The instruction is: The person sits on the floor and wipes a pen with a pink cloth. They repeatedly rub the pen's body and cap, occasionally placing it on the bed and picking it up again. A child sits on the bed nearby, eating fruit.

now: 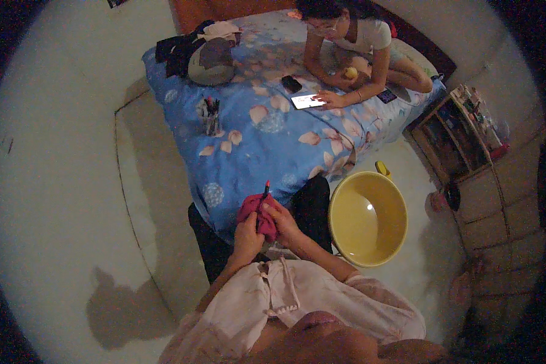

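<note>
A crumpled dark-pink cloth (pixel 267 227) is gripped between my two hands above my lap, by the near edge of the bed. Closed round its left side is my left hand (pixel 247 238). My right hand (pixel 284 223) pinches it from the right, thumb on top. Out of the cloth's upper end sticks a slim black stick with a red tip (pixel 266 188), pointing away from me; its lower part is hidden in the cloth, and its kind is too small to tell. Farther off on the bed stands a clear holder (pixel 212 124) with several slim stick-like items in it.
Blue flowered bedding covers the bed (pixel 249 158). Bags and clothes (pixel 211 62) lie far left. Another person (pixel 370 48) sits far right, touching a lit tablet (pixel 307 101); a dark phone (pixel 291 83) lies nearby. A yellow tub (pixel 369 218) stands on my right, before a shelf (pixel 455 136).
</note>
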`<state>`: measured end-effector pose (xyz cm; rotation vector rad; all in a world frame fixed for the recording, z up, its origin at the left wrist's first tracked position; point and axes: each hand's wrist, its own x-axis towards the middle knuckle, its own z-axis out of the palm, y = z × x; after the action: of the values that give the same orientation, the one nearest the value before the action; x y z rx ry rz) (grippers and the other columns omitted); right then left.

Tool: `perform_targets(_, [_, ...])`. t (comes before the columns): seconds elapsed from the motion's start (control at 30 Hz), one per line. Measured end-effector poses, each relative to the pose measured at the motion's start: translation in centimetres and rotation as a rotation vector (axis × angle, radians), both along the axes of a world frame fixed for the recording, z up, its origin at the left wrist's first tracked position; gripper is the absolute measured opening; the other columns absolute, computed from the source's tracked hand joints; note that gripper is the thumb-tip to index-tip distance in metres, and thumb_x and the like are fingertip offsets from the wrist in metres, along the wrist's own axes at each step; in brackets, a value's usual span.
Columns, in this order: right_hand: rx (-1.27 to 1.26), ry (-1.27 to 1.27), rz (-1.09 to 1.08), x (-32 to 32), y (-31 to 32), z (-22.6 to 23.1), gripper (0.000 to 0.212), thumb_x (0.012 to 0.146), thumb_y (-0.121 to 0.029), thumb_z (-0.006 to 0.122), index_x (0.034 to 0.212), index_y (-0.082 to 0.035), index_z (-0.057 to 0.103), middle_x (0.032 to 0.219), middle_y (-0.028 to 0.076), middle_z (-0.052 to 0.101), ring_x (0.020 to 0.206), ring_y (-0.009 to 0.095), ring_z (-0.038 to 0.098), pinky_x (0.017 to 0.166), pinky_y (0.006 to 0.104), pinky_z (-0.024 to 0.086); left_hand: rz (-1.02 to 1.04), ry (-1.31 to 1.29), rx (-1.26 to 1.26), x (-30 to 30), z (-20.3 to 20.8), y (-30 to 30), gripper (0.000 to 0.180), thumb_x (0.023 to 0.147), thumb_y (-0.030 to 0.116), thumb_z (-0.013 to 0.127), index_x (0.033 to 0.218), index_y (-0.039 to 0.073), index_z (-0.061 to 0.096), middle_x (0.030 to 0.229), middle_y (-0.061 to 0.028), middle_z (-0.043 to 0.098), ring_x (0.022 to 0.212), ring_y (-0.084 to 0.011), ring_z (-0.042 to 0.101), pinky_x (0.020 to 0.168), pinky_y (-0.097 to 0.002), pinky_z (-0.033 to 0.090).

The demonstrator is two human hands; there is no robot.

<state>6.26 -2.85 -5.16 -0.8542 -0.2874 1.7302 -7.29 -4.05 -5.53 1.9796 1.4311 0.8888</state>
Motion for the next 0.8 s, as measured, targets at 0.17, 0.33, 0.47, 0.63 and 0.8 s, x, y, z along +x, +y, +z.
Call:
perform_targets(0.17, [0.029, 0.092, -0.036, 2.1, 1.6, 0.6, 0.031, 0.091, -0.025, 0.054, 0.116, -0.006, 0.052, 0.104, 0.008, 0.062, 0.089, 0.021, 0.062, 0.078, 0.0334, 0.052, -0.135, -0.165, -0.165, 0.1, 1.9, -0.7, 0.017, 0.084, 0.014, 0.057, 0.091, -0.001, 0.054, 0.07, -0.019, 0.059, 0.063, -0.0329, 0.059, 0.06, -0.0418, 0.045])
perform_targets(0.33, [0.058, 0.171, -0.067, 3.4, 1.2, 1.1, 0.038, 0.089, -0.032, 0.057, 0.118, -0.008, 0.05, 0.101, 0.006, 0.061, 0.088, 0.02, 0.06, 0.077, 0.0329, 0.051, -0.117, -0.497, -0.577, -0.5, 3.0, -0.6, 0.021, 0.092, 0.018, 0.05, 0.085, -0.001, 0.055, 0.061, -0.0144, 0.053, 0.053, -0.0192, 0.053, 0.053, -0.0316, 0.042])
perform_targets(0.47, [0.083, -0.016, 0.1, -0.1, -0.2, 1.4, 0.038, 0.089, -0.024, 0.058, 0.123, -0.011, 0.047, 0.106, 0.004, 0.059, 0.093, 0.017, 0.058, 0.08, 0.0331, 0.05, -0.003, -0.24, 0.032, -0.3, 1.0, 0.5, 0.022, 0.093, 0.016, 0.049, 0.084, -0.004, 0.051, 0.061, -0.0166, 0.051, 0.052, -0.0213, 0.051, 0.051, -0.0362, 0.041])
perform_targets(0.63, [0.063, 0.122, -0.034, 2.8, 1.6, 2.1, 0.039, 0.088, -0.029, 0.059, 0.12, -0.009, 0.049, 0.105, 0.007, 0.06, 0.093, 0.019, 0.06, 0.081, 0.0319, 0.05, -0.301, -0.502, -0.689, -0.6, 3.9, -0.8, 0.025, 0.095, 0.024, 0.047, 0.086, 0.002, 0.054, 0.06, -0.0054, 0.052, 0.048, -0.0158, 0.048, 0.046, -0.0283, 0.037])
perform_targets(0.8, [0.089, 0.211, 0.122, 2.4, 0.4, 3.3, 0.04, 0.088, -0.029, 0.058, 0.121, -0.009, 0.048, 0.104, 0.007, 0.06, 0.088, 0.021, 0.061, 0.074, 0.0344, 0.053, -0.183, -1.079, -1.072, -1.1, 4.8, -0.2, 0.024, 0.096, 0.028, 0.045, 0.087, 0.007, 0.053, 0.059, -0.0009, 0.048, 0.048, -0.0112, 0.044, 0.043, -0.0235, 0.031])
